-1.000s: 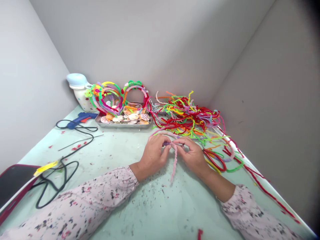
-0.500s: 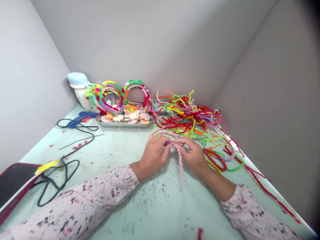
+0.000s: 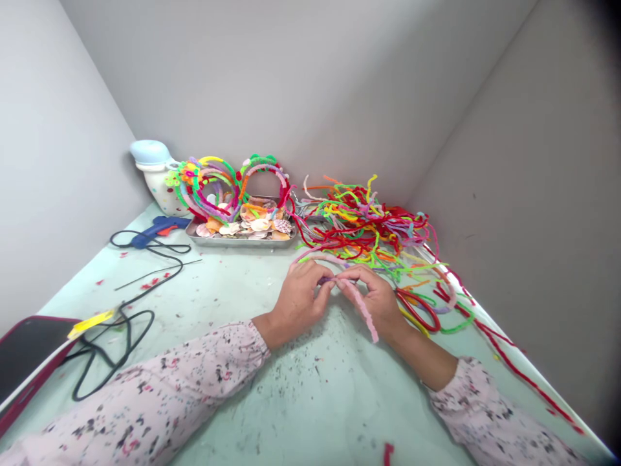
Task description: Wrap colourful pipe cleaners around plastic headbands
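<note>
My left hand [image 3: 301, 294] is closed, thumb and forefinger pinching a purple stretch of fuzzy craft stem. Close beside it, fingertips nearly touching, my right hand [image 3: 373, 296] pinches at the point where a pink pipe cleaner [image 3: 362, 307] comes out. The pink end hangs down across the front of my right palm, its tip free. Behind my hands an arched pink and purple band [image 3: 325, 257] shows in part; whether it joins the piece in my fingers is hidden.
A metal tray [image 3: 242, 243] of seashells holds fuzzy decorated headbands [image 3: 208, 188]. Tangled pipe cleaners [image 3: 359, 220] heap at the back right. On the left lie a blue glue gun [image 3: 152, 232], its black cable [image 3: 140, 303] and a phone-like dark device [image 3: 29, 356]. A white bottle [image 3: 162, 184] stands behind.
The pink pipe cleaner's loose end has swung from hanging straight down to slanting right, over my right palm. Both hands stay in nearly the same place.
</note>
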A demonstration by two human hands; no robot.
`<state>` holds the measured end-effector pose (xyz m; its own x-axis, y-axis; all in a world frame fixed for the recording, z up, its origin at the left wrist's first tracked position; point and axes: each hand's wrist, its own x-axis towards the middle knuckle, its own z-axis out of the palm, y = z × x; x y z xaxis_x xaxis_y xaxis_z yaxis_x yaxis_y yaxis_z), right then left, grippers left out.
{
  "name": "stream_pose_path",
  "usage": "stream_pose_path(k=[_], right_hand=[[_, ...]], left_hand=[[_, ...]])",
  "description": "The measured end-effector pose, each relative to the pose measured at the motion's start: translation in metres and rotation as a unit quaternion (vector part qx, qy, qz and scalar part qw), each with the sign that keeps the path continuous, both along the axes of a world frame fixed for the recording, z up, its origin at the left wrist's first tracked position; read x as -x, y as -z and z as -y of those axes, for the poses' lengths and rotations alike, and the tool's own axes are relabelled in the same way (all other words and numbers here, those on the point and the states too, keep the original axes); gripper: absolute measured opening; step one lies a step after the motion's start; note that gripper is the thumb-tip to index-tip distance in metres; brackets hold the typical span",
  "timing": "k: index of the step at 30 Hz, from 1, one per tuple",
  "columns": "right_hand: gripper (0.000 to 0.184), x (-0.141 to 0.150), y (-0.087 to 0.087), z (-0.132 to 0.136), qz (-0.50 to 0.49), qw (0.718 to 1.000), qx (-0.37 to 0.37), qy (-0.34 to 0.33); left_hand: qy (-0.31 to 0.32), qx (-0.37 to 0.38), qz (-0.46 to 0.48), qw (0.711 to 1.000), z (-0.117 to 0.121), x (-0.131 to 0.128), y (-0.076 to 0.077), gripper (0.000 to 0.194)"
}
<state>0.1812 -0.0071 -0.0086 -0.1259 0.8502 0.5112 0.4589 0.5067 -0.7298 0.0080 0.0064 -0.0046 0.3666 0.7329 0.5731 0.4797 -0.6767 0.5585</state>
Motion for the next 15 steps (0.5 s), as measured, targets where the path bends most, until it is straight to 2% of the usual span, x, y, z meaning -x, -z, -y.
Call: stream_pose_path(k=[15], right_hand=[[0.011,-0.0021,-0.0001,0.0006,0.005,0.999,0.040,-0.019]], left_hand=[[0.012,-0.006,-0.002,1.000,0.0006,0.0005,-0.0016,0.005]])
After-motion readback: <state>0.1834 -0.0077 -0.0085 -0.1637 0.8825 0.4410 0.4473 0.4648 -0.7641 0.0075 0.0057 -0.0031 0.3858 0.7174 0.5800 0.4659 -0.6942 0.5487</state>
